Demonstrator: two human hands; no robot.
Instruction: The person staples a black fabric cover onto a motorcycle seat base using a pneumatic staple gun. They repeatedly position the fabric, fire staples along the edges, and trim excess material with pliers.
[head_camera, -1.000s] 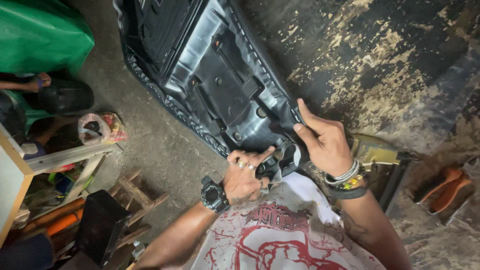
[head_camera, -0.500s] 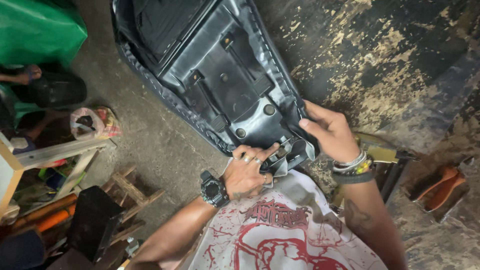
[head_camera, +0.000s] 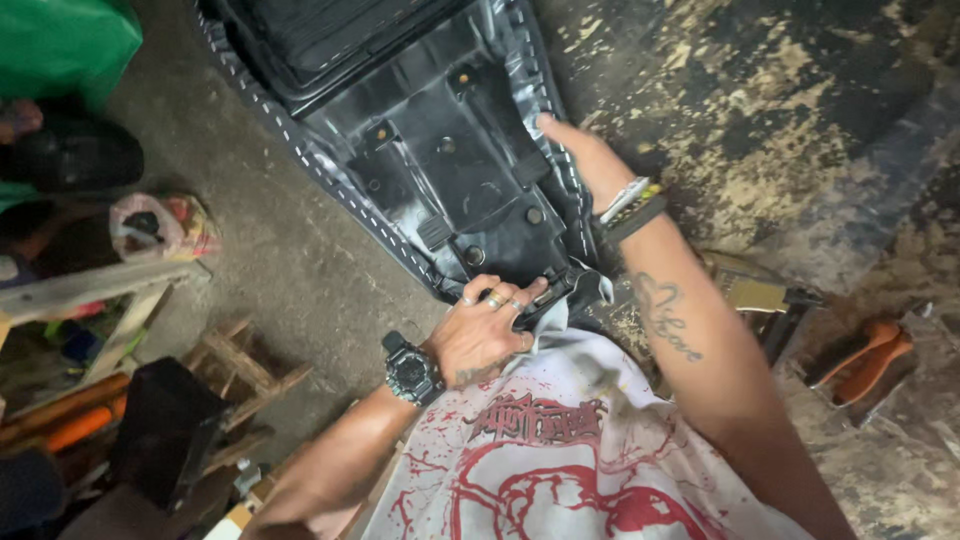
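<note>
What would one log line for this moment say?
left hand: gripping near end of upturned black seat | right hand: flat on seat's right edge | seat: underside up, against person's lap

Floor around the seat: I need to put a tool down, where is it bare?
Bare concrete floor lies between the upturned seat and the plastic bag. Lower left is crowded with wooden scraps. Right of the right hand, the floor is rough and stained.
</note>
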